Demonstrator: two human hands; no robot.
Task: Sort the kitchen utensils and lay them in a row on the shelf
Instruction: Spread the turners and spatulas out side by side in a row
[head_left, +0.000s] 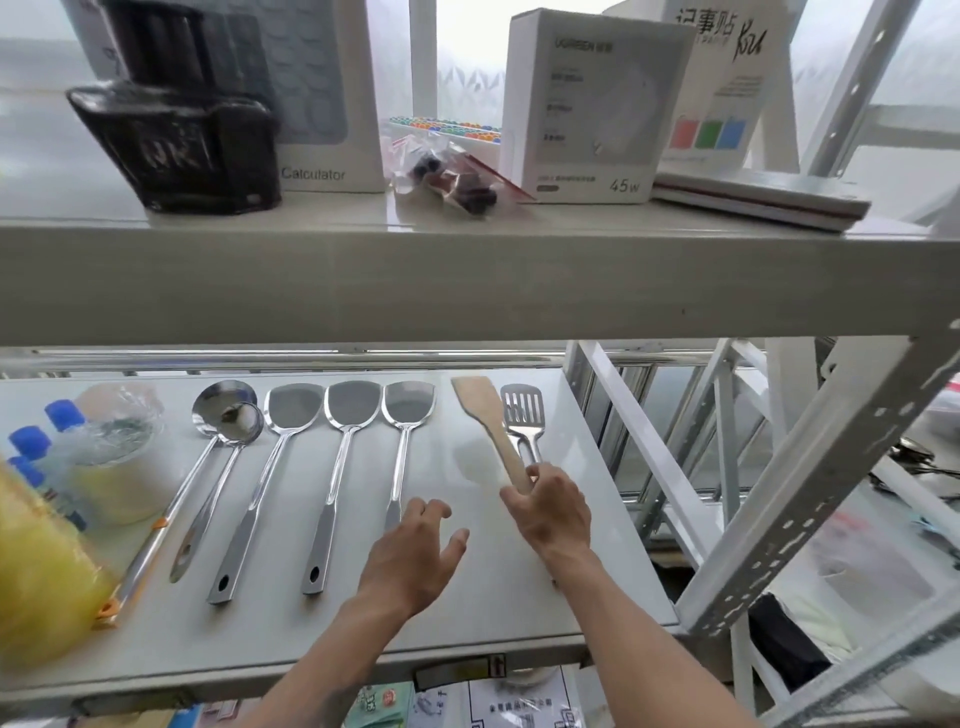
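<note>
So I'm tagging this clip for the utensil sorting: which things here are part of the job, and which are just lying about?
Part of the job:
two ladles
three steel spatulas
wooden spatula, held by the right hand
slotted turner
lower shelf
left hand, open

Lying about:
ink bottle
calculator box
charger box
notebooks
blue-capped bottles

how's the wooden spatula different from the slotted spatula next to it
The wooden spatula is pale wood with a solid blade; the slotted spatula is shiny metal with slits cut through. The wooden one leans left and its handle is in the right hand; the slotted one lies straight, its handle hidden behind that hand. Both have blades pointing away.
</note>
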